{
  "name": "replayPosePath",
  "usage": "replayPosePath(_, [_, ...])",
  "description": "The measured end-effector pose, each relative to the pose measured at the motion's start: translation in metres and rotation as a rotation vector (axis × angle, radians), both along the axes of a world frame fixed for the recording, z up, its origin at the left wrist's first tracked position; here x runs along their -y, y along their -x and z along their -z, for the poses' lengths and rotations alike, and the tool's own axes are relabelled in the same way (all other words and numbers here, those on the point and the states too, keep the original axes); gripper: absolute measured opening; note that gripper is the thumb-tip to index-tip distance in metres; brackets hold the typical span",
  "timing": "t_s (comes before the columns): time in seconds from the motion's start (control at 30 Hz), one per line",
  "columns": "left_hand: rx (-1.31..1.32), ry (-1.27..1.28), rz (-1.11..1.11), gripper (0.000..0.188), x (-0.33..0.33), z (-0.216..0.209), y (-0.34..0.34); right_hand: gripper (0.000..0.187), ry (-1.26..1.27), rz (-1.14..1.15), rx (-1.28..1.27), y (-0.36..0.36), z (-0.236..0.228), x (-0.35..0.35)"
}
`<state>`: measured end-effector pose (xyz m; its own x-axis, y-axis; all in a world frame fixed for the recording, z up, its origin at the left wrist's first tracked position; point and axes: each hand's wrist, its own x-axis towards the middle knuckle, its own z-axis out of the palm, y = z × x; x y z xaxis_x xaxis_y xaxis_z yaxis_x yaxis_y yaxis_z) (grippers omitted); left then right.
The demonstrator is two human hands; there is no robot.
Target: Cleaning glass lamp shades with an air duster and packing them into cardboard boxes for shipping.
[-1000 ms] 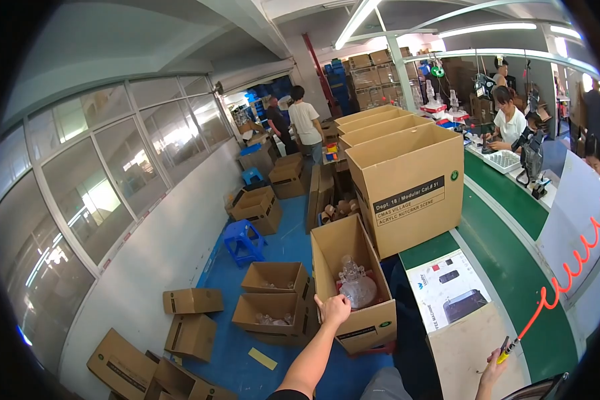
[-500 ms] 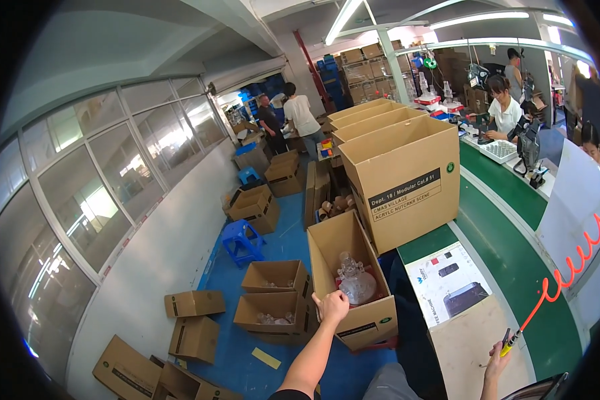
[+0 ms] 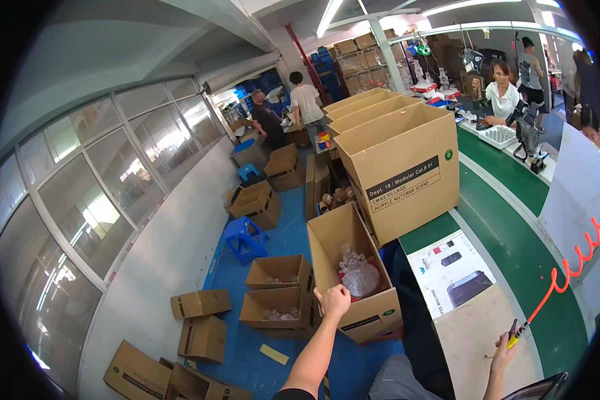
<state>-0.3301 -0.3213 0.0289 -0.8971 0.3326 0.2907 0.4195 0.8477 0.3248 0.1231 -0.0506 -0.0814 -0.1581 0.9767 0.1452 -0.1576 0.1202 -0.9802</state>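
Note:
My left hand is closed over the near left edge of a tall open cardboard box. Inside that box sits a clear acrylic figure with a round base, and something red shows beneath it. Off to the right, my right hand is wrapped around a yellow air blow gun, its thin nozzle pointing left. A red coiled hose runs from the gun up to the right edge. Below the gun lies a plain cardboard sheet.
Large open cartons stand in a row on the green conveyor. Smaller boxes with clear pieces sit left of my box. Beyond are a blue stool and people at work, one at a bench across the belt.
The whole view has shifted slightly. Both hands keep their holds. The person across the belt has raised their head, and another at the back right has turned.

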Motion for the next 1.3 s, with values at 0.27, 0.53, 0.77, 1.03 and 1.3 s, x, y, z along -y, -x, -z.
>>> replayPosePath(0.27, [0.017,-0.029,0.013,0.026,-0.001,-0.001,-0.003,0.047,-0.015,0.002,0.018,0.002,-0.008,0.008])
replayPosePath(0.53, [0.023,-0.025,0.016,0.026,-0.001,-0.002,-0.005,0.045,-0.004,0.015,0.014,0.002,-0.008,0.006])
replayPosePath(0.77, [0.014,-0.025,0.012,0.026,0.002,0.006,0.002,0.045,-0.029,0.021,0.014,0.003,-0.011,0.009])
replayPosePath(1.03, [-0.005,-0.037,0.024,0.026,0.000,0.002,-0.001,0.045,-0.023,0.037,0.001,0.003,-0.011,0.009])
replayPosePath(1.3, [-0.035,-0.055,0.030,0.025,0.002,0.005,0.001,0.046,-0.008,0.032,-0.024,-0.001,-0.007,0.007])
